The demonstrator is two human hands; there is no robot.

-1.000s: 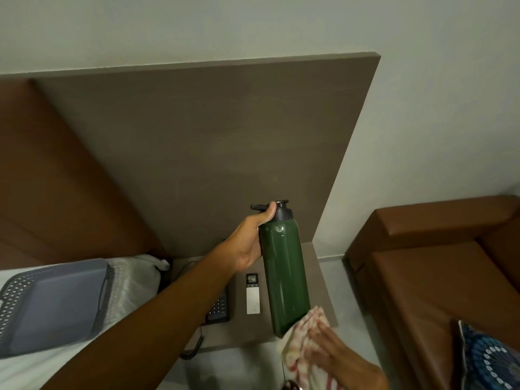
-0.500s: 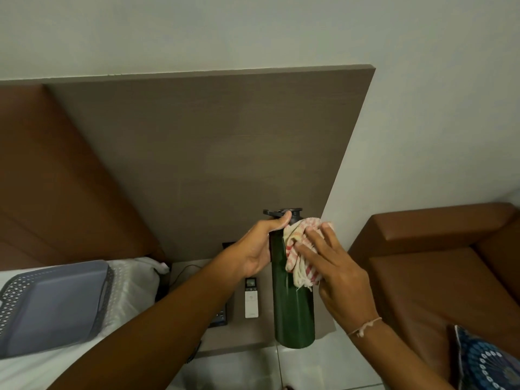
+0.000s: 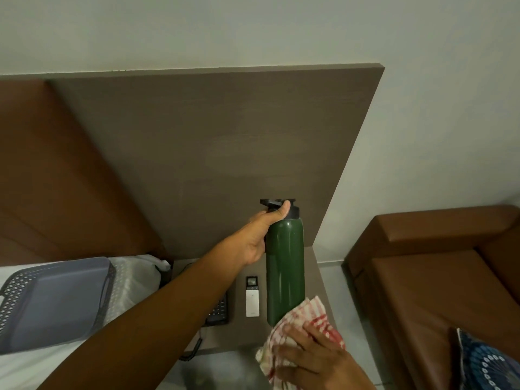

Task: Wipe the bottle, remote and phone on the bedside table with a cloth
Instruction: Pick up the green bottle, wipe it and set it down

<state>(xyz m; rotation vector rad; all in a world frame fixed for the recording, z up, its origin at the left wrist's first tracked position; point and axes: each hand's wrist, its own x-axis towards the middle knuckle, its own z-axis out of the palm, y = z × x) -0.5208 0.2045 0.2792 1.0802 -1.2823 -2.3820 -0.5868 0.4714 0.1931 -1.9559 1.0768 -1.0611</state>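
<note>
Left hand [image 3: 257, 237] grips the bottle [image 3: 284, 273] by its neck above the table [image 3: 316, 280], right hand [image 3: 312, 358] presses the cloth [image 3: 312, 319] against its base; recommend firm, overlapping strokes while rotating.

Dark green bottle [image 3: 285, 271] with black cap, red-and-white checked cloth [image 3: 306, 330], white remote [image 3: 252, 296], brown sofa [image 3: 439, 280]

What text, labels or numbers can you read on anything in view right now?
None can be read.
Green bottle: plain, no label showing.
White remote: screen and button marks too small to read.
Phone keypad: keys too dark and small.
Checked cloth: pattern only.
</note>
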